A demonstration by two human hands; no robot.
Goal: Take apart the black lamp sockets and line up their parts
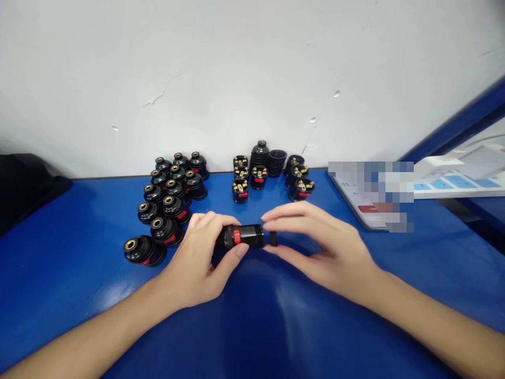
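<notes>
My left hand [207, 252] is wrapped round a black cylindrical socket [248, 236] with a red switch, lying sideways above the blue table. At the socket's right end, my right hand [323, 245] has its thumb and fingers closed round a thin black ring [273, 238]. A narrow gap shows between ring and socket. Left of my hands stand several finished-looking black sockets [169, 208] with brass-rimmed tops and red switches. Behind my hands are several open black bases [240, 190] showing brass contacts, beside black shells [277, 162] and a domed cap [261, 147].
The blue table [252, 326] meets a white wall [236, 79] at the back. A phone [353, 202], partly pixelated, lies at the right. Beyond it are a blue frame [457, 116] and a white-and-blue item [453, 184]. Black cloth [27, 184] lies at the far left.
</notes>
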